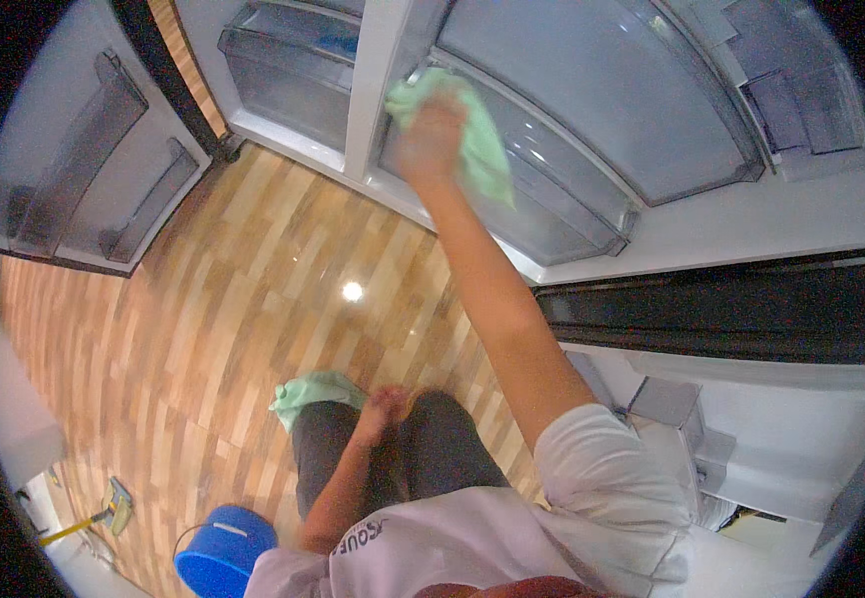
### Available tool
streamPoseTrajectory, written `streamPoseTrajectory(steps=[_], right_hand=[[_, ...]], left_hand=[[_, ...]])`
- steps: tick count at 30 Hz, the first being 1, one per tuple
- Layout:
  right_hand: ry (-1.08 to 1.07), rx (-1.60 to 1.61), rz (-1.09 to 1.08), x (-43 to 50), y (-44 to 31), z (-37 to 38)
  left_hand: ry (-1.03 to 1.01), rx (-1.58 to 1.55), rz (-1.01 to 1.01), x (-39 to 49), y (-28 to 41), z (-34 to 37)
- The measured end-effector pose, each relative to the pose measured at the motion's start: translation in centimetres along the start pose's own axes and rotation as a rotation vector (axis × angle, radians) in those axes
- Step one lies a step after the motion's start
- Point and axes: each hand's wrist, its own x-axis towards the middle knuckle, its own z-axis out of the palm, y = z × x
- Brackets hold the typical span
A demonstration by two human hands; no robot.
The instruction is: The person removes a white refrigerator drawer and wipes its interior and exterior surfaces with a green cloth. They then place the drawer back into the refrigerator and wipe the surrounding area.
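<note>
My right hand (432, 142) grips a light green cloth (488, 161) against the clear lower drawer (552, 202) of an open refrigerator. The hand is blurred, and its fingers are partly lost against the cloth. My left hand (388, 407) is low between my knees, its fingers hard to make out. Draped over my left knee is a second light green cloth (317, 390); whether the left hand touches it, I cannot tell. A larger clear drawer (552, 82) sits above the lower one. To its left, beyond a white divider (373, 90), is another clear drawer (290, 90).
The refrigerator's left door (171, 176) stands open, with clear bins (85, 149). On the right is the other open door (799, 404), edged by a dark band (716, 303). A blue bucket (227, 557) and a yellow-handled floor tool (115, 508) are on the wood-patterned floor (253, 261).
</note>
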Motion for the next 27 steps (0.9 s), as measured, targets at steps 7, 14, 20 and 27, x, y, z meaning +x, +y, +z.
streamPoseTrajectory(steps=[7,14,20,27], right_hand=[[0.060,-0.331,0.128,-9.7,13.4,-1.8],[0.254,-0.399,0.237,-12.0,16.8,-4.3],[0.086,-0.075,-0.608,-3.0,4.0,5.5],[-0.240,-0.258,-0.283,-15.4,15.3,0.6]], left_hand=[[0.032,-0.389,-0.145,2.6,-0.9,-1.5],[-0.142,-0.296,-0.151,3.2,-1.4,-0.7],[-0.114,-0.286,-0.078,2.6,0.6,-1.7],[0.004,-0.398,-0.149,3.1,0.1,-2.1]])
